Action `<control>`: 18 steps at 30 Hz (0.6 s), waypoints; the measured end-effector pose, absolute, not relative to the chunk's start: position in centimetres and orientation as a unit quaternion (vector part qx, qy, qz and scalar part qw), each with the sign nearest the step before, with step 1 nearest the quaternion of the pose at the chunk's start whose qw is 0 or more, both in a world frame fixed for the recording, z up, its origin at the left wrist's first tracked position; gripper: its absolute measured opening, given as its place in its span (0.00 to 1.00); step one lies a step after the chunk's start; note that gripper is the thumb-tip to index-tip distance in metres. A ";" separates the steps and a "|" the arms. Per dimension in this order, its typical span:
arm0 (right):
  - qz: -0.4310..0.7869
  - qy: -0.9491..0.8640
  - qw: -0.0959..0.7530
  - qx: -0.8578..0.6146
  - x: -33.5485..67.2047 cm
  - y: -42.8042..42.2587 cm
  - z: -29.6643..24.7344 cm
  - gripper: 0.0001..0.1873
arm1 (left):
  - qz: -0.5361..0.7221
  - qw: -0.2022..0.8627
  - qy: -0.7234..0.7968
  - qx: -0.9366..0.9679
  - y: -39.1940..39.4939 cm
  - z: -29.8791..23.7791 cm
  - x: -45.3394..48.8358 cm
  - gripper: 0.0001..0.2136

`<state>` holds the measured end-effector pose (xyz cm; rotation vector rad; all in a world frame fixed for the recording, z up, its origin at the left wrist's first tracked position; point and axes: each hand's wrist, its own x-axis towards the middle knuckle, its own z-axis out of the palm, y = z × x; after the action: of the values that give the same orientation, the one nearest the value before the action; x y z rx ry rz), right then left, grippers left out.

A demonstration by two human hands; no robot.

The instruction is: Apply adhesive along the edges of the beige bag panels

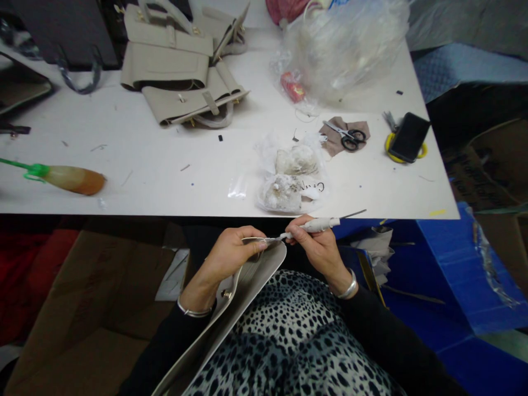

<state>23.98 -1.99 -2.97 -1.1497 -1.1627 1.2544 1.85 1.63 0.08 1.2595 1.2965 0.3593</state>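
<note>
My left hand [231, 251] pinches the upper edge of a beige handbag [264, 269] that lies slanted across my lap. A small metal clasp shows on its side. In my right hand [317, 247] is a thin tool with a white handle [322, 224], its dark metal rod pointing out to the right. The tool's narrow left end meets the bag's edge close to my left fingertips. Exactly what its tip touches is too small to make out.
On the white table [198, 192] lie more beige handbags [169, 60], a squeeze bottle [74, 179], plastic bags of whitish material [289, 176], scissors [348, 137] on a brown scrap, and a phone [409, 137] over a yellow ring. Cardboard [94, 286] stands left, a blue bin [454, 275] right.
</note>
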 end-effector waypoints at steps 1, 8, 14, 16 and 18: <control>0.526 -0.483 0.511 -0.479 24.0 -2.0 -3.0 0.14 | 0.155 0.606 0.559 0.545 1.6 0.1 1.9 0.10; 0.538 -0.502 0.481 -0.476 24.3 -1.7 -2.9 0.15 | 0.155 0.609 0.545 0.554 1.7 0.6 2.5 0.09; 0.542 -0.530 0.461 -0.461 24.2 -0.9 -3.0 0.17 | 0.163 0.604 0.534 0.569 1.6 0.1 2.7 0.08; 0.548 -0.529 0.459 -0.458 24.0 -0.6 -3.0 0.17 | 0.164 0.595 0.529 0.582 1.5 0.0 2.9 0.07; 0.558 -0.523 0.452 -0.459 23.7 -0.2 -3.1 0.18 | 0.164 0.586 0.526 0.594 1.5 -0.1 3.1 0.06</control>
<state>23.69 -0.20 -3.08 -1.1348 -1.2914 1.3777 3.05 1.48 -0.08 1.3854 1.2257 0.3818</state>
